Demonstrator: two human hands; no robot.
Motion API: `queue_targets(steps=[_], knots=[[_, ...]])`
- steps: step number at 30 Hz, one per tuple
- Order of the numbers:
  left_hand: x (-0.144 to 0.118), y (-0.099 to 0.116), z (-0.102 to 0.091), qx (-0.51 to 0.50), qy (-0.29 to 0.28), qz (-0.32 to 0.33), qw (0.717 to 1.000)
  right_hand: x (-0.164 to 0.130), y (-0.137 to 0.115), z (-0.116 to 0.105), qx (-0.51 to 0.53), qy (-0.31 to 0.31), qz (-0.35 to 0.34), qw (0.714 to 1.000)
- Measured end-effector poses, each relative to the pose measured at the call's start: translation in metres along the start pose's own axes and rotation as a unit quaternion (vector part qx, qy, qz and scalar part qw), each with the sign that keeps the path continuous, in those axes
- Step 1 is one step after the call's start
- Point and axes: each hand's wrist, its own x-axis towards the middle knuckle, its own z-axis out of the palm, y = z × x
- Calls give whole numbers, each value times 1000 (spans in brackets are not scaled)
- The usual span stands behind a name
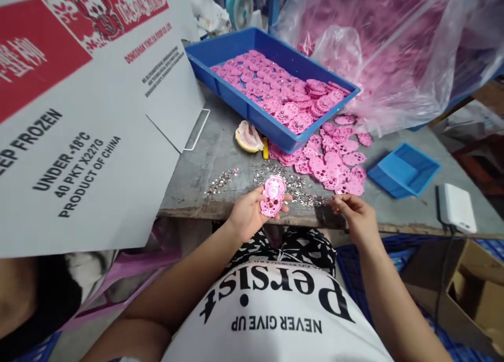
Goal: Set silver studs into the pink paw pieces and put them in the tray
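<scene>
My left hand (248, 212) holds a flat pink plastic piece (273, 195) with holes in it, just over the near edge of the grey table (208, 162). My right hand (354, 212) rests at the table edge, fingertips pinched among small silver bits (293, 186) scattered there; whether it holds one is too small to tell. A loose heap of pink pieces (334, 160) lies just beyond the right hand. Behind it, a blue tray (236, 47) is filled with more pink pieces.
A big white and red cardboard flap (79, 115) leans over the table's left side. A small blue tray (403, 169) and a white box (457, 207) sit at the right. A clear bag of pink parts (394, 47) fills the back right. A fruit peel (248, 137) lies by the blue tray.
</scene>
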Motion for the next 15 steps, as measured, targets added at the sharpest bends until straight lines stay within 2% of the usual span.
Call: queue_targets(steps=[5, 10, 15], knots=[[-1, -6, -2, 62, 7, -13, 998, 4, 11, -14, -137, 42, -21, 990], [-7, -17, -1, 79, 66, -38, 994, 11, 28, -19, -280, 23, -58, 958], [-8, -22, 2, 83, 89, -60, 991, 18, 27, -22, -373, 24, -93, 923]])
